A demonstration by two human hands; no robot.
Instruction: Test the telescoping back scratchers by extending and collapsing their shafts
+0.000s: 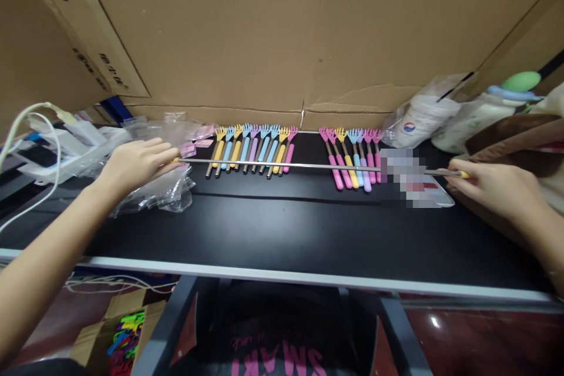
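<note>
Both grips, left hand (143, 160) and right hand (493, 185), are closed on the rod (308, 166) ends; we judge this extension, next calling for even tension.

I am wearing the one camera on my head, and it is looking forward and down from my side of the table (282, 235). The cardboard (308, 29) is filling the top of the view, the table is crossing the middle, and the floor (458, 338) is showing at the bottom. The camera is sitting close and taking in a wide sweep, framing my left hand (138, 161), my right hand (497, 187) and the whole rod (264, 164) between them.
</note>
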